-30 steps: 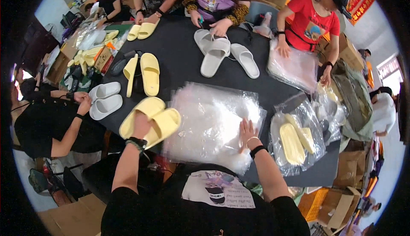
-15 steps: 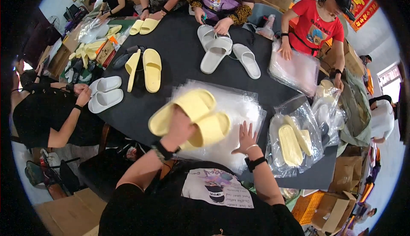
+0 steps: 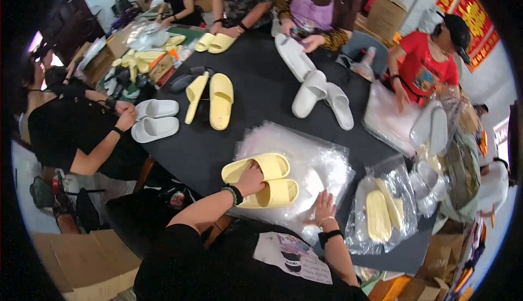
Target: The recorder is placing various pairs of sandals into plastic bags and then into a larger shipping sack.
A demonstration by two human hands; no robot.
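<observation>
My left hand grips a pair of yellow slippers side by side, its fingers between the two and partly hidden. The pair is over the stack of clear plastic bags in front of me, toes to the right. My right hand lies flat and empty on the right part of that stack, fingers stretched out. Just right of it, a yellow pair in a clear bag rests at the table edge.
Another yellow pair sits farther left on the black table, near white slippers by a co-worker's hands. Across from me a person holds a white slipper above two others. A red-shirted person handles bags and grey slippers at right.
My left hand has lowered the yellow slippers onto the bag stack. My right hand has come down flat on the bags. The view has shifted; the red-shirted person now has grey slippers near the bags.
</observation>
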